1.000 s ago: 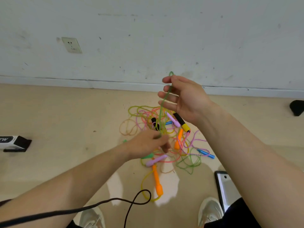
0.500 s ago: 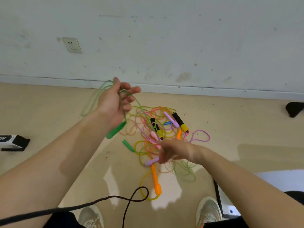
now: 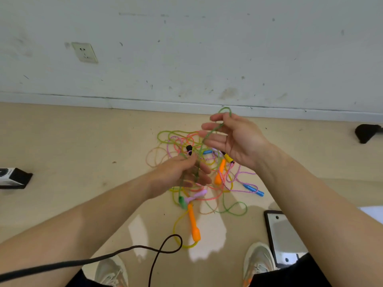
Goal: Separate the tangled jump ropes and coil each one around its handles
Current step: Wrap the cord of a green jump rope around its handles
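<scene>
Head view, the only one: you are at the separating step, and no rope is coiled yet. Your right hand is raised above the tangle. Its fingers are nearly straight and spread, and the green rope hangs looped over it by the thumb, carried rather than clamped. Your left hand sits lower, just over the heap, with its fingers curled round the same green rope, which runs down from one hand to the other. The tangle lies on the floor about midway along its far edge, near the wall and ahead of your two shoes. Handles in sight:
- two orange handles
- two blue handles
- two black-and-yellow handles
- one lilac handle
- one green handle, just beside the lilac one

A second green and a second lilac cannot be made out. By handle colour I judge there are five ropes, none free. The next move, as I judge it, is to draw the green rope up hand over hand, slowly, because pink and yellow strands cross it and may lift with it. One black cable crosses the floor's near edge, and there is one wall socket.
</scene>
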`<state>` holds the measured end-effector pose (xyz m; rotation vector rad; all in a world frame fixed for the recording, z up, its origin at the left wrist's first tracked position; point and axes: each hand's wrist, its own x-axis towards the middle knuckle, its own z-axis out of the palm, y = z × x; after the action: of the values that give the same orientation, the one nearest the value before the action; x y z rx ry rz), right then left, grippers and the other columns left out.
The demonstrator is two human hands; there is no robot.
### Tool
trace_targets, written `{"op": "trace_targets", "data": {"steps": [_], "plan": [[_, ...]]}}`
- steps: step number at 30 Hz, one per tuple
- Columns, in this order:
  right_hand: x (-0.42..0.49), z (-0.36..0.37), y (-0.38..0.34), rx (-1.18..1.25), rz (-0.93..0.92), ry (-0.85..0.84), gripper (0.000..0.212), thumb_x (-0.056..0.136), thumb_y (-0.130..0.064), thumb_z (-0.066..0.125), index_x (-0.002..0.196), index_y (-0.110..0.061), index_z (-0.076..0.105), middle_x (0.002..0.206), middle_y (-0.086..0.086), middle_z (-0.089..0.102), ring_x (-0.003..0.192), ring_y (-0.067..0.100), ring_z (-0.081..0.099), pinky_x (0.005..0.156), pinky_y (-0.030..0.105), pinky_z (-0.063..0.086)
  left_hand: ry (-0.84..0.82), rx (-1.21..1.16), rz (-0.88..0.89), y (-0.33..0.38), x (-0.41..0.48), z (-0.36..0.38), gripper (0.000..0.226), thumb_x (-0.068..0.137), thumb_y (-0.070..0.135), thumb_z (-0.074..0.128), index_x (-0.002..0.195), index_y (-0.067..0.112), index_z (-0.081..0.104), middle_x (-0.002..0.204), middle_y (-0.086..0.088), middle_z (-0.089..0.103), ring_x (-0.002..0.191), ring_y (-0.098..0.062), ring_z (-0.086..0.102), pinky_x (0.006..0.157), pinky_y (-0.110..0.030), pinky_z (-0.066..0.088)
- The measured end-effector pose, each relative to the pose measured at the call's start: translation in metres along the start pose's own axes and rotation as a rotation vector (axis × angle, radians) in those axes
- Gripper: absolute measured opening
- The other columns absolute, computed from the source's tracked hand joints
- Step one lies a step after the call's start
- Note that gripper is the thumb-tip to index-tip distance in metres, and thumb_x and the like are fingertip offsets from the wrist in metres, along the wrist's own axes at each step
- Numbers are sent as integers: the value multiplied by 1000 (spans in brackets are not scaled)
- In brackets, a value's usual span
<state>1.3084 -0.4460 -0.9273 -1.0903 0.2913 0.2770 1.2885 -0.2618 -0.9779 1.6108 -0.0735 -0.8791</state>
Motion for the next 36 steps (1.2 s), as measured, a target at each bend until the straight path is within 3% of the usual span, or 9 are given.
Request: {"op": "trace_targets", "data": {"steps": [5,9,14,17,21,23,27,31,36], "plan": [[7,-14,-11,177,-73,192,36,109,-32,33,101,-6,56,90,17,71,77,27,76,62,34,62,85,265,59,-1,-1,-3,49,106,40,37,72,19,64,83,-3,74,82,-16,66,74,-25,48],[7,-25,8,-171,80,233,65,104,-57,24,107,-8,66,95,14,76,82,29,74,68,39,60,182,-137,81,20,-5,-10,47,106,41,39,68,18,53,69,-7,65,75,-31,72,66,-40,59],[0,-23,54,-492,288,-84,93,96,-71,1,102,-16,76,106,7,76,96,24,66,82,35,44,187,-540,184,57,-7,-27,39,106,40,34,74,20,44,68,2,56,70,-23,72,64,-40,62],[-7,-17,73,-606,356,-257,80,101,-63,12,113,-15,74,115,6,73,105,19,62,98,37,39,206,-676,226,68,-7,-37,39,106,42,33,74,22,45,69,4,55,72,-19,73,57,-34,61],[-6,-19,91,-878,312,-331,32,95,-28,50,100,-6,73,103,8,71,95,14,65,81,25,55,275,-738,290,78,-7,-51,40,106,44,34,75,23,46,67,6,56,73,-16,73,57,-31,60],[1,-34,98,-1204,267,-322,23,89,-19,55,94,-4,71,96,5,67,95,20,64,91,40,54,361,-767,335,82,-10,-62,40,106,45,34,74,23,47,65,6,56,75,-17,74,63,-35,61],[10,-63,98,-1477,338,-133,22,95,-13,48,88,-13,69,100,11,71,94,29,66,86,40,53,563,-680,372,80,-18,-85,39,106,44,36,77,21,48,68,4,58,87,-23,75,73,-43,62],[9,-51,73,-897,265,46,23,103,-4,38,93,-1,59,82,20,71,68,33,70,65,41,59,686,-60,239,63,-13,-83,38,106,35,41,77,16,57,76,-1,67,83,-20,73,79,-40,59],[3,-1,20,-234,74,2,22,108,-11,36,100,-4,56,74,11,73,65,21,74,53,27,58,359,198,160,25,0,-42,32,105,27,47,88,12,70,98,-8,75,89,-16,69,86,-30,55]]}}
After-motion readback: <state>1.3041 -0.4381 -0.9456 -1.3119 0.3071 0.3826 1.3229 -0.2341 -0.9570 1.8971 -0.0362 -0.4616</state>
